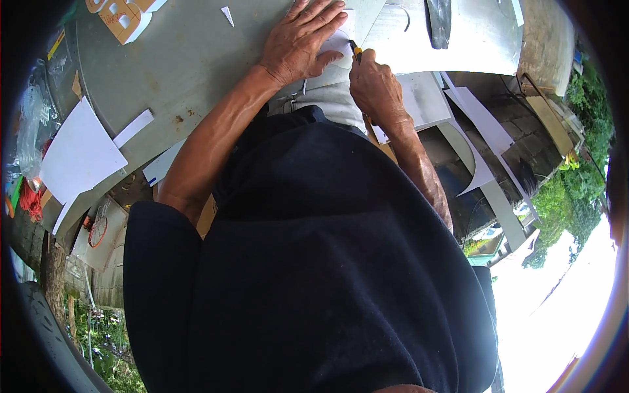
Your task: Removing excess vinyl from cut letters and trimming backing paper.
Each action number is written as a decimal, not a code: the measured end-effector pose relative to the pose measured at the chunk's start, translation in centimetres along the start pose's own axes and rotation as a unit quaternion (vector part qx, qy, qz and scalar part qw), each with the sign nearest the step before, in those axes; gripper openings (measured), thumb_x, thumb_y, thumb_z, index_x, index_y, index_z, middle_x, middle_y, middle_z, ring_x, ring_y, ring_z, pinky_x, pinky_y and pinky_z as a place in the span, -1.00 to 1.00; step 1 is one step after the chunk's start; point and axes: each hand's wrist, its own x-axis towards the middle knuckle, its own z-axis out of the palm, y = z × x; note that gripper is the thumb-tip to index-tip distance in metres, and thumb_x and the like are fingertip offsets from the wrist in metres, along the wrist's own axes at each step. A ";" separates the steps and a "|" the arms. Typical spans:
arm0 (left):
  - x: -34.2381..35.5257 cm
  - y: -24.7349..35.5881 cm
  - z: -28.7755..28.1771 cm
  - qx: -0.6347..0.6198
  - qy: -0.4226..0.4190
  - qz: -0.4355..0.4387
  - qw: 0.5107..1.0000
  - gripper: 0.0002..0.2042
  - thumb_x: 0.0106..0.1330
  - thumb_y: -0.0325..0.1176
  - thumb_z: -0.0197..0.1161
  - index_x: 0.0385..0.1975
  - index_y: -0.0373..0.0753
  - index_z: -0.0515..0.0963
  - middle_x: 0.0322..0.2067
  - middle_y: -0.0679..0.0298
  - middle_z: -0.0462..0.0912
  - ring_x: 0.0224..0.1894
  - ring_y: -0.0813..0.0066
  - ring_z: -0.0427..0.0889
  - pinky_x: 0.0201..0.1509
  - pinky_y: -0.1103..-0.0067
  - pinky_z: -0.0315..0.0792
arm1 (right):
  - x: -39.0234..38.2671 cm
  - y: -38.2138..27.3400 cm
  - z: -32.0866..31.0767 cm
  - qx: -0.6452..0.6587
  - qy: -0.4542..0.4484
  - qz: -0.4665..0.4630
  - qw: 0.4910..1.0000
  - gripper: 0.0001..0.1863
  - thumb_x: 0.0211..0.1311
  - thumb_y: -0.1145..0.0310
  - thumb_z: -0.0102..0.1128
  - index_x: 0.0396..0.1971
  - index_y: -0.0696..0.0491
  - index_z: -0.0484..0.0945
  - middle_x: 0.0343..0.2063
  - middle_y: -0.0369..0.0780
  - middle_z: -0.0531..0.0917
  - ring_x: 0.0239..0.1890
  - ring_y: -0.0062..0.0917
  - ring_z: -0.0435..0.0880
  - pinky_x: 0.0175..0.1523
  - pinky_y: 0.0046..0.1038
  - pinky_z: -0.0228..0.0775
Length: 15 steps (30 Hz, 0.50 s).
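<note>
My left hand (pixel 303 42) lies flat with fingers stretched out, pressing on a small white sheet (pixel 338 40) at the table's near edge. In my right hand (pixel 377 88) is a yellow and black utility knife (pixel 356 52), gripped in closed fingers. Its tip end is at the sheet, just right of my left hand's fingers; the blade itself is too small to make out. A narrow white strip (pixel 304 86) hangs below my left thumb.
The grey table (pixel 170 72) carries orange-and-white cut-out shapes (pixel 126 19), a triangular scrap (pixel 227 16) and a dark strip (pixel 439 25). A large white sheet (pixel 85 154) overhangs at left, near red string (pixel 31 200). Several white offcuts (pixel 481 118) lie lower at right.
</note>
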 end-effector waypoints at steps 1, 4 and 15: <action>-0.1 0.1 -0.1 0.008 0.003 -0.010 1.000 -0.28 0.44 0.20 0.05 0.20 -0.46 0.49 0.28 -0.09 0.48 0.42 -0.09 0.34 0.51 0.07 0.12 | 0.2 0.1 -0.1 -0.023 0.012 -0.015 1.000 -0.73 0.46 0.29 -0.02 -0.16 0.24 0.40 -0.38 0.26 0.68 -0.24 0.18 0.73 -0.10 0.07 0.56; 0.0 0.7 0.0 0.020 0.006 -0.044 0.999 -0.33 0.36 0.06 0.23 0.22 -0.46 0.46 0.30 -0.08 0.46 0.43 -0.08 0.31 0.52 0.08 0.12 | 1.2 1.3 -1.4 -0.065 0.031 -0.071 0.995 -0.75 0.49 0.26 0.00 -0.17 0.18 0.42 -0.45 0.18 0.69 -0.32 0.11 0.75 -0.19 0.04 0.56; 0.7 -0.4 -2.3 0.024 -0.121 -0.011 0.992 -0.16 0.06 -0.15 0.53 0.37 -0.28 0.35 0.43 0.09 0.30 0.54 0.04 0.12 0.60 0.09 -0.04 | 4.9 5.0 -4.7 -0.208 0.067 -0.296 0.930 -0.85 0.46 0.31 0.14 -0.22 0.09 0.50 -0.72 -0.14 0.61 -0.64 -0.31 0.70 -0.52 -0.27 0.49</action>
